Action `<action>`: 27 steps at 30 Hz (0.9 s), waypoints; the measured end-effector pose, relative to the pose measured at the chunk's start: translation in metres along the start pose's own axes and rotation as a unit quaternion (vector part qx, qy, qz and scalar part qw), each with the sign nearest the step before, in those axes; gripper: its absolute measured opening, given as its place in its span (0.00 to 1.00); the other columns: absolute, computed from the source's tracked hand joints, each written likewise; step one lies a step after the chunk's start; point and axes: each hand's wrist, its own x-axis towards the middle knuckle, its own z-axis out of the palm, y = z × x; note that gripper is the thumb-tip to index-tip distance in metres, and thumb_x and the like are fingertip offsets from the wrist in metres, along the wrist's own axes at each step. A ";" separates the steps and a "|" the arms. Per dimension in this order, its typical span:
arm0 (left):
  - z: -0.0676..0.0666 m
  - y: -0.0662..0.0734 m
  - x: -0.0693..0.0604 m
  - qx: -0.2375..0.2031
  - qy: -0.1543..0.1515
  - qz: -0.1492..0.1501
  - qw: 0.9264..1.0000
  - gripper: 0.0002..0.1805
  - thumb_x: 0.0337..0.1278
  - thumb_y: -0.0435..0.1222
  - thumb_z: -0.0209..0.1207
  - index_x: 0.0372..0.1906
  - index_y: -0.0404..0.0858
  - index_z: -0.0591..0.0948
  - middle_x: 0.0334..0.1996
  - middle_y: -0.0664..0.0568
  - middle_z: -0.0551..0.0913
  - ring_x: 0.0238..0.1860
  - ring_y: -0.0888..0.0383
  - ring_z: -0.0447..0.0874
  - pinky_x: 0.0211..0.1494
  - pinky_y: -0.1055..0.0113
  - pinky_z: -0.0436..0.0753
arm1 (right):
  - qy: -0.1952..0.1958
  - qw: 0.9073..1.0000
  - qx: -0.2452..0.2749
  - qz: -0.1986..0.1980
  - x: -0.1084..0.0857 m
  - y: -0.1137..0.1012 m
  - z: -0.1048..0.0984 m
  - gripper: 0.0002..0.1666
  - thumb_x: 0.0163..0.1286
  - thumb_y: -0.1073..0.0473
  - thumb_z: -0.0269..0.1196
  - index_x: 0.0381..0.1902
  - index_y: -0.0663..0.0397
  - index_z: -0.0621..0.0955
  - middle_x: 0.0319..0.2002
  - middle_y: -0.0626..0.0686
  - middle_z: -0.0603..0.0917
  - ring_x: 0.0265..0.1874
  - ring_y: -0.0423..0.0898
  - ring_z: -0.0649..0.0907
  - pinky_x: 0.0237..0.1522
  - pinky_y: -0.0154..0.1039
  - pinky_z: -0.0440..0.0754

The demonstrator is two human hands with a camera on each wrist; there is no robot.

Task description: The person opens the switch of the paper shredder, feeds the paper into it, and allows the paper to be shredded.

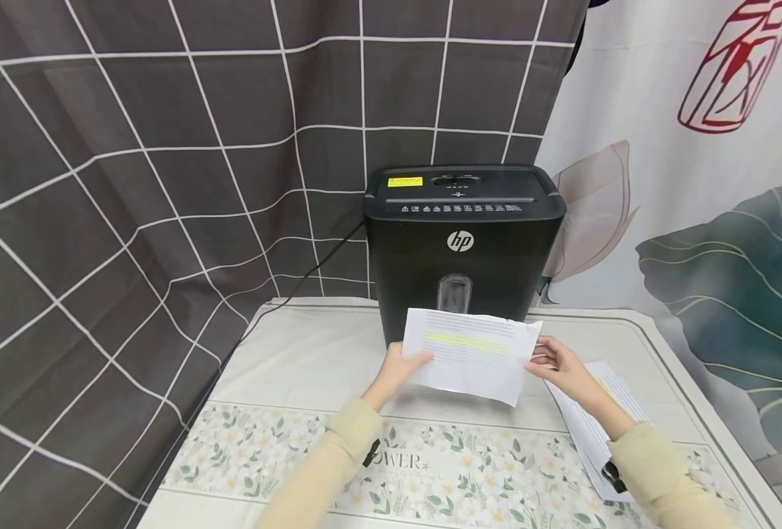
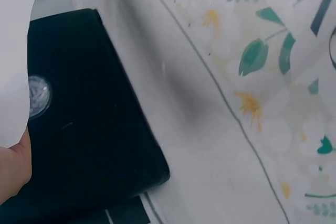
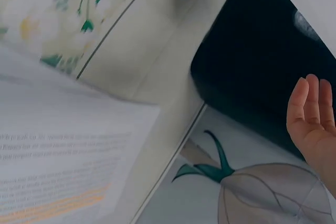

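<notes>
A printed sheet of paper (image 1: 467, 375) with yellow highlighted lines is raised in front of a black HP paper shredder (image 1: 411, 257). My left hand (image 1: 392, 371) pinches its left edge, thumb on the front and fingers behind. At the right edge is my right hand (image 1: 563, 371), its thumb tip against or very near the sheet; exact contact is unclear. The right wrist view shows that hand's fingers (image 3: 312, 103) fairly straight and apart from the paper, with the thumb out of sight. Part of the shredder's front is hidden by the sheet.
More printed sheets (image 1: 596, 433) lie on the table at the right, partly under the right forearm. A black cord (image 1: 311, 272) runs left from the shredder. Behind stand a dark grid curtain (image 1: 232, 110) and a pale patterned one (image 1: 629, 73). A flowered cloth (image 1: 285, 433) covers the table.
</notes>
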 end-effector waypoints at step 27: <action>-0.033 0.056 0.004 -0.015 -0.042 0.082 0.996 0.15 0.55 0.29 0.61 0.46 0.24 0.79 0.44 0.34 0.83 0.40 0.49 0.87 0.40 0.68 0.85 | 0.040 0.994 0.102 0.030 0.018 -0.062 0.007 0.24 0.69 0.61 0.57 0.55 0.77 0.71 0.34 0.24 0.81 0.35 0.27 0.83 0.37 0.25 0.81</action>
